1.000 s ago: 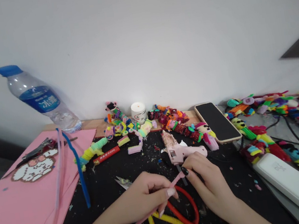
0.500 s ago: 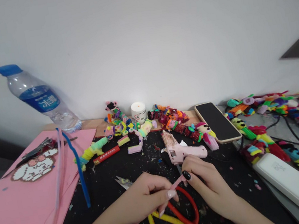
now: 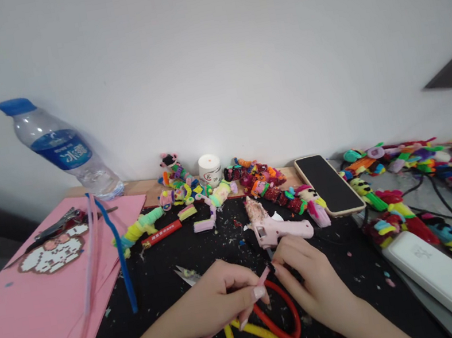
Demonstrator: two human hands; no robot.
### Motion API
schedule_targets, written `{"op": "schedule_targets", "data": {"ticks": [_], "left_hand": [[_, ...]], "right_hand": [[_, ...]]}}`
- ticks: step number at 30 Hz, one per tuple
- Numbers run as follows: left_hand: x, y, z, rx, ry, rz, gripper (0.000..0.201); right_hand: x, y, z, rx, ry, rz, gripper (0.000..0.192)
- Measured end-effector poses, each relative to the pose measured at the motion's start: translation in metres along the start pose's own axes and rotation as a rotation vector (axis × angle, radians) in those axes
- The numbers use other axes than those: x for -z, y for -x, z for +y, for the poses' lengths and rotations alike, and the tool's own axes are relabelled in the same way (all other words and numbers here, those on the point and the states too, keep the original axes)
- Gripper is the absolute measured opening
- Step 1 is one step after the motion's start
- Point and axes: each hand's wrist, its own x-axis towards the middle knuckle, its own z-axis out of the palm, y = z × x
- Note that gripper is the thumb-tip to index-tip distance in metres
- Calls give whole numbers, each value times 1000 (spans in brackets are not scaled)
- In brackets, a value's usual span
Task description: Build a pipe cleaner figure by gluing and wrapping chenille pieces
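My left hand (image 3: 226, 297) pinches a pink pipe cleaner (image 3: 264, 276) between thumb and forefinger, close to its upper end. The rest of the strip trails below the wrist toward the front edge. My right hand (image 3: 305, 271) is closed at the tip of the pipe cleaner, its thumb and fingertips pressed together there. Beneath both hands lie scissors with red and yellow handles (image 3: 295, 320), their blades partly covered by my left hand. A pale pink glue gun (image 3: 283, 230) rests just beyond my right fingers.
Pink sheets (image 3: 51, 316) lie left with a blue pipe cleaner (image 3: 121, 257). A water bottle (image 3: 62, 148) leans on the wall. Pipe-cleaner figures (image 3: 263, 183) and a white cup (image 3: 210, 170) line the back. A phone (image 3: 328, 183) and a white power bank (image 3: 451, 281) lie right.
My right thumb has turned and shifted slightly left and down at the pipe cleaner's tip. My left hand keeps its hold, nearly still.
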Motion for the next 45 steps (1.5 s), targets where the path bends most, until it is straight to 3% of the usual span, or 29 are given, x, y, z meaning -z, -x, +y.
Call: {"op": "schedule_targets", "data": {"ticks": [3, 9, 12, 25, 45], "left_hand": [[0, -1, 1, -3, 3, -8, 30], [2, -2, 4, -25, -22, -14, 33], [2, -2, 3, -40, -23, -34, 33], [1, 0, 0, -58, -9, -39, 35], [2, -1, 2, -64, -90, -68, 37]], "right_hand": [[1, 1, -1, -14, -11, 4, 21], [6, 1, -2, -118, -389, 9, 31], [5, 0, -1, -153, -455, -13, 33], [5, 1, -3, -129, -508, -143, 42], [3, -3, -4, -171, -447, -163, 39]]}}
